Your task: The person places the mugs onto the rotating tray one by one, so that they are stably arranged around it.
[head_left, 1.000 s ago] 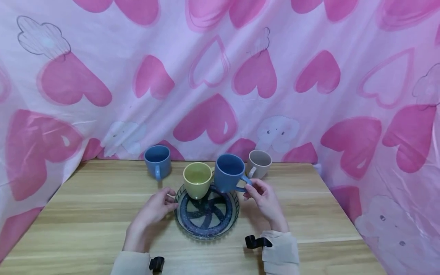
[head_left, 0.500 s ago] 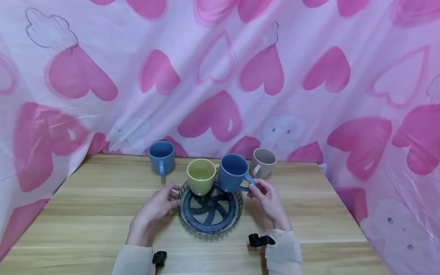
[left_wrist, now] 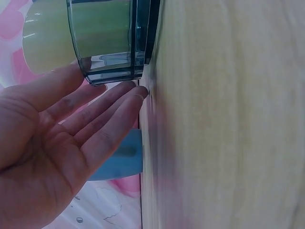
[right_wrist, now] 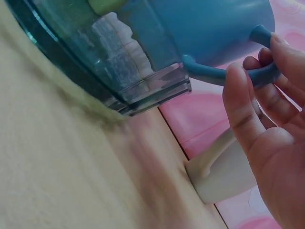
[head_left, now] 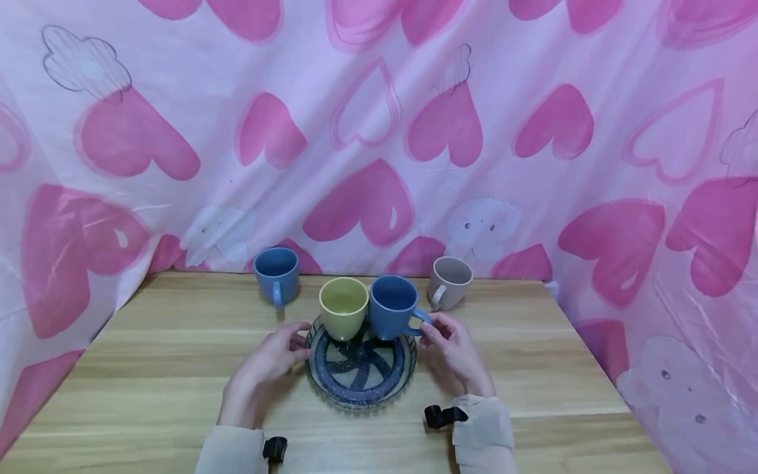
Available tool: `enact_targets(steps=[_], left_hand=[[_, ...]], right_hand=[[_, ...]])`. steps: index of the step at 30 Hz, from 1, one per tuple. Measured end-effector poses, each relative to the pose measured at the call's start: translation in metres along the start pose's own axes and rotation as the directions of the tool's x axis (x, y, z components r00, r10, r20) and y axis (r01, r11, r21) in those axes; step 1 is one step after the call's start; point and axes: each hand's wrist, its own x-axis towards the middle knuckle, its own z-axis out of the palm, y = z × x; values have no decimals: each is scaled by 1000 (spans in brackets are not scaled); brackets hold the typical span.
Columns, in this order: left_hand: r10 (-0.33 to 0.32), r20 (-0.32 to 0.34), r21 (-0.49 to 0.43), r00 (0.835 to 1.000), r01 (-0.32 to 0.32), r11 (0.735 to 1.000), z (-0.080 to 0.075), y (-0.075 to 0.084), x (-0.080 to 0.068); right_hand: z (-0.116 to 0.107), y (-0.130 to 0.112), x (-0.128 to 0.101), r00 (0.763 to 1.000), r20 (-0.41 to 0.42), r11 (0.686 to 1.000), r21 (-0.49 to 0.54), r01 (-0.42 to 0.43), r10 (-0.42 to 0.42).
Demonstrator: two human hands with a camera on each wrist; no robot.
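- The right hand pinched the handle of the blue mug, thumb and fingers curled round it; the mug sat at the plate's far right edge, just beside the yellow mug.
- The left hand lay flat, fingers straight, tips touching the plate's left rim.
- Whether the blue mug's base rested fully on the plate could not be told; the step looked like setting it down.
- By my judgement, the next move called for lowering it level, clear of the yellow mug, then loosening the pinch.
- Beyond the hands on the table stood a second blue mug and a beige mug.
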Motion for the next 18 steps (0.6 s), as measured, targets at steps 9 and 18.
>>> enact_targets(steps=[9, 18], left_hand=[[-17, 39, -14, 999, 17, 1000, 2, -1, -2], [16, 46, -17, 999, -15, 1000, -1, 4, -4]], right_hand=[[1, 9, -1, 999, -7, 998, -36, -46, 46], [8, 14, 6, 996, -74, 995, -76, -61, 56]])
